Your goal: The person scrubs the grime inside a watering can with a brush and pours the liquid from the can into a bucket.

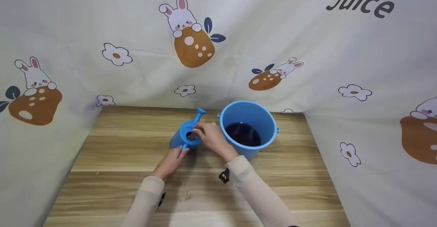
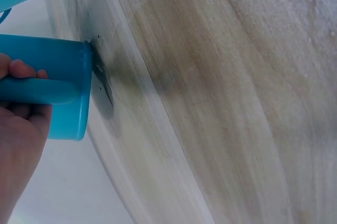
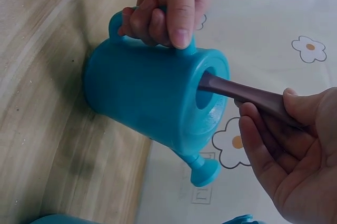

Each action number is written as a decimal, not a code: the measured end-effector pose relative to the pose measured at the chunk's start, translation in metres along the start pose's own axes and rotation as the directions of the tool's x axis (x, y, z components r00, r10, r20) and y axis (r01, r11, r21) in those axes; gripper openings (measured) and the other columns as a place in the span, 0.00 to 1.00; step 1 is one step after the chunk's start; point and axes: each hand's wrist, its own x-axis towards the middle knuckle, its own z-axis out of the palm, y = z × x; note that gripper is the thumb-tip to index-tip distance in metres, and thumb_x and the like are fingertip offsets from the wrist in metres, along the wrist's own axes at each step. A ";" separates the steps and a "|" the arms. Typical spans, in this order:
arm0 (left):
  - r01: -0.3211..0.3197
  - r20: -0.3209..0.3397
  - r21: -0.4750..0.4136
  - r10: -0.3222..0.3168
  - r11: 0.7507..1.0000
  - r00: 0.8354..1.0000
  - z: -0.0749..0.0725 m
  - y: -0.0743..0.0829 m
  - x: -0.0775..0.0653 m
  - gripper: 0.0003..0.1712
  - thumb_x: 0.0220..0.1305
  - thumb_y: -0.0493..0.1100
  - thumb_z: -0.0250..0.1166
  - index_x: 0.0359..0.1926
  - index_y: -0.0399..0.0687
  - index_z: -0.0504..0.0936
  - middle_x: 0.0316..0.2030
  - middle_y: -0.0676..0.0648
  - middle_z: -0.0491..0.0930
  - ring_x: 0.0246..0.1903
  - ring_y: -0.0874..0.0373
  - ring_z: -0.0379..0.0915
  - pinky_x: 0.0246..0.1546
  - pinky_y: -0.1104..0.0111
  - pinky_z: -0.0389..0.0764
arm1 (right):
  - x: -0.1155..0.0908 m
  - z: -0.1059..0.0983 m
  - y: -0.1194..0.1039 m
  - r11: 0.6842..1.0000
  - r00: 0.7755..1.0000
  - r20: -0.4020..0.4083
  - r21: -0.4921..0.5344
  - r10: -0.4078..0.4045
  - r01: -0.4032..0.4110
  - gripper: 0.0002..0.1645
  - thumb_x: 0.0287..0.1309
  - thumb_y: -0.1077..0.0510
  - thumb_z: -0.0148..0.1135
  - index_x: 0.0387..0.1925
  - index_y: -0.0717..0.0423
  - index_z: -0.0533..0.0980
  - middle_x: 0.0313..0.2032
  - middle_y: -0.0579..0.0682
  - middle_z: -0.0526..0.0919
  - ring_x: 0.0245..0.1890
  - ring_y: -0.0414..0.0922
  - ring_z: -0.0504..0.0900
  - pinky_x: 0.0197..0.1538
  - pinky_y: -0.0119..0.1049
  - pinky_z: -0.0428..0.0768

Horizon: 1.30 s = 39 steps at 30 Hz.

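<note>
A blue watering can (image 1: 176, 139) stands on the wooden table, its spout pointing to the back and right. My left hand (image 1: 171, 160) grips the can's handle, fingers wrapped round it in the right wrist view. With thumb and fingers, my right hand (image 1: 213, 137) pinches a dark brown, smooth-handled utensil (image 3: 247, 93). The utensil's far end goes into the can's round top opening and is hidden inside, so its kind does not show. Just right of my right hand stands a blue bucket (image 1: 266, 117) with dark-looking liquid (image 1: 243, 135) in it.
Small wet patches (image 1: 186, 197) lie on the wooden table (image 1: 123, 145) near its front. A pale cloth printed with rabbits and flowers (image 1: 143, 76) hangs round the back and both sides of the table.
</note>
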 end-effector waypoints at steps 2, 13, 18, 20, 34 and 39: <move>0.008 -0.004 -0.002 -0.008 1.000 1.000 0.000 0.000 0.000 0.17 0.78 0.48 0.52 0.31 0.44 0.71 0.23 0.54 0.62 0.24 0.62 0.60 0.29 0.69 0.65 | 0.000 0.002 0.001 1.000 1.000 -0.003 -0.015 -0.010 0.010 0.11 0.70 0.52 0.58 0.39 0.52 0.83 0.34 0.47 0.89 0.35 0.43 0.87 0.40 0.37 0.83; 0.014 0.006 -0.003 -0.014 1.000 1.000 0.000 0.001 0.000 0.17 0.78 0.48 0.52 0.31 0.44 0.71 0.22 0.54 0.63 0.23 0.62 0.60 0.28 0.69 0.65 | -0.004 0.016 0.003 0.999 0.999 0.032 -0.044 0.002 -0.001 0.12 0.71 0.52 0.58 0.40 0.52 0.83 0.35 0.48 0.88 0.36 0.43 0.87 0.41 0.35 0.82; -0.012 0.018 0.050 0.011 0.999 1.000 0.001 0.002 0.000 0.17 0.78 0.47 0.51 0.30 0.44 0.70 0.22 0.54 0.62 0.23 0.62 0.60 0.29 0.70 0.65 | -0.005 0.018 0.003 0.999 0.998 0.054 -0.044 0.028 -0.026 0.11 0.71 0.53 0.57 0.40 0.52 0.84 0.36 0.48 0.88 0.36 0.44 0.86 0.41 0.36 0.82; -0.016 0.022 0.065 0.015 0.998 1.000 0.001 0.003 0.001 0.17 0.78 0.46 0.51 0.30 0.44 0.70 0.22 0.54 0.62 0.24 0.61 0.60 0.30 0.69 0.65 | -0.005 0.018 0.003 0.999 0.998 0.056 -0.040 0.034 -0.031 0.11 0.71 0.53 0.58 0.40 0.52 0.84 0.36 0.48 0.88 0.36 0.44 0.86 0.42 0.36 0.82; 0.014 0.044 0.040 -0.015 0.999 0.999 0.000 0.002 0.001 0.18 0.79 0.47 0.50 0.33 0.40 0.72 0.23 0.53 0.63 0.25 0.61 0.61 0.30 0.69 0.66 | -0.007 0.011 0.002 0.997 0.996 0.043 0.012 0.073 -0.074 0.12 0.71 0.52 0.57 0.41 0.52 0.83 0.36 0.49 0.88 0.35 0.42 0.85 0.42 0.36 0.82; 0.008 0.040 0.035 -0.009 0.999 0.999 0.000 0.002 0.001 0.20 0.78 0.48 0.50 0.34 0.37 0.73 0.23 0.54 0.63 0.25 0.62 0.61 0.30 0.70 0.66 | -0.008 0.006 0.002 0.998 0.997 0.019 0.014 0.068 -0.069 0.12 0.71 0.53 0.57 0.42 0.52 0.84 0.37 0.49 0.88 0.35 0.42 0.85 0.42 0.36 0.82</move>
